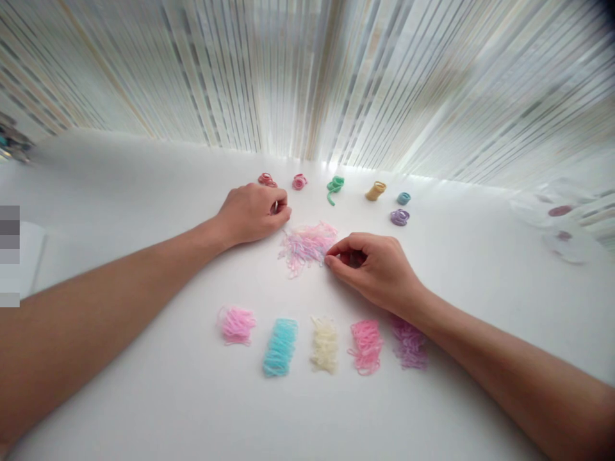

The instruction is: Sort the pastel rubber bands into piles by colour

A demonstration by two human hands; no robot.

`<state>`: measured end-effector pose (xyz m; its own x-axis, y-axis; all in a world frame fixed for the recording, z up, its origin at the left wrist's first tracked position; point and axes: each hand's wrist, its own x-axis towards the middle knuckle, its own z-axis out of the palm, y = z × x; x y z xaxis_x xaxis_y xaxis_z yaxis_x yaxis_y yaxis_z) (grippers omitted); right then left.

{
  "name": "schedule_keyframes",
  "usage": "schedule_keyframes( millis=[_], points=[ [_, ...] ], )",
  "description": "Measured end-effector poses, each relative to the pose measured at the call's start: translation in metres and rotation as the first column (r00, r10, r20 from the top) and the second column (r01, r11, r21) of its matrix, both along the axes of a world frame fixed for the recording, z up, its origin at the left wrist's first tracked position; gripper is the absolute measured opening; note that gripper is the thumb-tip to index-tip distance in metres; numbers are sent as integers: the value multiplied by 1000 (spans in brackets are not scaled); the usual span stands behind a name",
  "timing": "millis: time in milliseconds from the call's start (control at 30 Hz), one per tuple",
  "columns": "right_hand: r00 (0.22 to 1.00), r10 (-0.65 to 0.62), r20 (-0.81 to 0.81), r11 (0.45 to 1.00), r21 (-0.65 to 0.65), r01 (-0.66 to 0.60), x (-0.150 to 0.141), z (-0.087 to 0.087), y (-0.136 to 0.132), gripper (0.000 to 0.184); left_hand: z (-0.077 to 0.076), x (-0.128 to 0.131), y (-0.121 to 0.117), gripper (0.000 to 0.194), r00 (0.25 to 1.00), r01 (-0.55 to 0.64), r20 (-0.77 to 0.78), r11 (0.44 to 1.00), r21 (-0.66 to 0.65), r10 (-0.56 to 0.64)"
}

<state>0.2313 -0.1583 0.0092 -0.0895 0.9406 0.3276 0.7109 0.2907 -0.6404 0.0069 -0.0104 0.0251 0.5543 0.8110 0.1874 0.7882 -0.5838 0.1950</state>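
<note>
A loose pile of pale pink and lilac rubber bands [308,246] lies mid-table. My right hand [375,266] is closed in a pinch, its fingertips at the pile's right edge; whether a band is between them I cannot make out. Just left of the pile, my left hand [254,214] also pinches, thumb and forefinger together, with any held thing too small to see. Behind it a red coil [266,180] is partly covered. Nearer me are heaps of pink bands [237,325], turquoise bands [280,347], cream bands [325,346], deeper pink bands [366,346] and purple bands [410,346], the last partly under my right wrist.
Along the back stand a pink coil [299,182], a green coil [336,186] with a loose tail, a yellow roll [375,191], a blue roll [403,198] and a purple coil [400,218]. A string curtain [288,77] hangs behind the white table [192,410].
</note>
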Motion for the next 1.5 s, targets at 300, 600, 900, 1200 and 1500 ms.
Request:
schedule_keyframes(
  millis=[300,600,900,1200,1500],
  points=[
    [998,-13,-68,996,-87,7,4,3,-2,14,-1,0,0,25,1000,-4,6,1000,3,4],
    [954,2,-301,967,-243,-78,12,7,2,17,-2,-1,1,24,1000,3,-1,1000,9,-3],
    [860,-53,-507,932,-335,-140,14,10,6,17,0,-2,3,32,999,-33,-40,999,-2,32],
    [845,-56,-531,927,-343,-154,16,8,4,14,-1,-3,3,27,1000,-5,-18,1000,-2,5],
    [873,-39,-486,938,-320,-136,16,8,3,13,-2,-3,2,26,1000,19,5,1000,8,-19]
  ],
)
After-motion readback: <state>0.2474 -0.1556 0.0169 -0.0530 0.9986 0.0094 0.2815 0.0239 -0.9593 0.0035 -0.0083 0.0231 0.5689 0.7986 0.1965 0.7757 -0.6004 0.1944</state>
